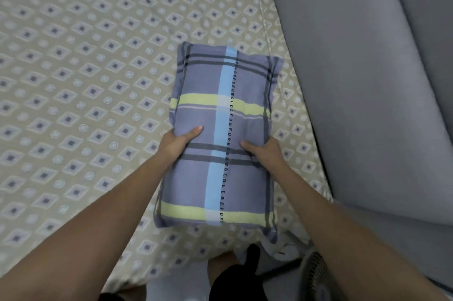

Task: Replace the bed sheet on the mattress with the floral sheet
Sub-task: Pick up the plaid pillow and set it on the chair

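Grey wall (355, 80) stood along the right side of the bed, and the mattress (266, 28) reached up to it.

On the mattress lay the bed sheet (73, 80), beige with small diamond and circle marks, spread flat and covering all of the bed that the view showed. The floral sheet was not in view, so I could not tell where it was.

On top of the sheet, near the wall side, was a plaid pillow (220, 134) in purple, blue and yellow-green, with a line of letters along its middle. The left hand (179, 141) held its left edge, thumb on top; the other fingers went under the edge and were hidden. The right hand (262, 151) held the right edge in the same manner, thumb on top, so both hands gripped the pillow about its middle. Whether the pillow rested on the bed or was just lifted, I could not say for sure.

To my judgement the step in hand was clearing the bed: the pillow had to go away before the old sheet could be pulled off. The next move called for carrying the pillow aside, then freeing the sheet at its edges.

Below the pillow, at the bed's near edge, some pale cloth (282, 249) and a dark round grille, maybe a fan (316, 273), were seen.
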Tool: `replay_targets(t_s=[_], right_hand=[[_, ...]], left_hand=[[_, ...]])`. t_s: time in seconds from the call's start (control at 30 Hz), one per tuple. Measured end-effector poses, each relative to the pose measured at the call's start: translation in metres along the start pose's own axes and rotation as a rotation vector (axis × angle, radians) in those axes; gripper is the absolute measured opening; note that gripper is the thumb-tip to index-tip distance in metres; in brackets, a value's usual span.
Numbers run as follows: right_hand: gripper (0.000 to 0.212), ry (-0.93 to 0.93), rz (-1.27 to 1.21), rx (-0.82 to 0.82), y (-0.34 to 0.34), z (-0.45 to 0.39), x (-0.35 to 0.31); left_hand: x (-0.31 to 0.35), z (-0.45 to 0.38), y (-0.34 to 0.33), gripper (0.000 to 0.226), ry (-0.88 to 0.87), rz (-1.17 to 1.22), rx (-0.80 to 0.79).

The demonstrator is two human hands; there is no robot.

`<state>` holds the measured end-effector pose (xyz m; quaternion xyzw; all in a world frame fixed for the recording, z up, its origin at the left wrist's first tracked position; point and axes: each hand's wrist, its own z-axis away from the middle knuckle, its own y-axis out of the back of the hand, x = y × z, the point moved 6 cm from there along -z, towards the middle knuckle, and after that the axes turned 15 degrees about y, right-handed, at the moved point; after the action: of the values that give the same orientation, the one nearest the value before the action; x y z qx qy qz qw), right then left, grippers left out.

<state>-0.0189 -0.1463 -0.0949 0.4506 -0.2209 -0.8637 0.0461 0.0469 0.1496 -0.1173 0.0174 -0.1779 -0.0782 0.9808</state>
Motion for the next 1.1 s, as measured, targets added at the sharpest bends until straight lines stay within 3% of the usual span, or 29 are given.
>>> replay_targets(t_s=[0.17,0.27,0.33,0.53,0.7,0.93,1.1], right_hand=[[0.070,0.076,0.095,0.017,0.020,0.096,-0.050],[0.065,0.142,0.039,-0.031,0.012,0.162,-0.095],[0.076,0.233,0.000,-0.055,-0.002,0.204,-0.133],[0.098,0.523,-0.071,-0.204,-0.043,0.293,-0.256],[0.084,0.766,-0.012,-0.475,-0.091,0.347,-0.334],[0.096,1.056,0.126,-0.813,-0.193,0.482,-0.382],[0.102,1.189,0.212,-1.034,-0.272,0.602,-0.374]], left_hand=[[-0.031,0.113,0.034,0.056,-0.024,-0.002,-0.136],[-0.046,0.193,0.075,0.053,-0.064,0.069,-0.084],[-0.054,0.246,0.110,0.052,-0.116,0.136,-0.024],[-0.077,0.395,0.213,0.051,-0.313,0.276,0.204],[-0.126,0.499,0.266,0.068,-0.468,0.411,0.427],[-0.264,0.614,0.308,0.074,-0.551,0.685,0.926],[-0.388,0.673,0.334,0.068,-0.487,0.871,1.106]])
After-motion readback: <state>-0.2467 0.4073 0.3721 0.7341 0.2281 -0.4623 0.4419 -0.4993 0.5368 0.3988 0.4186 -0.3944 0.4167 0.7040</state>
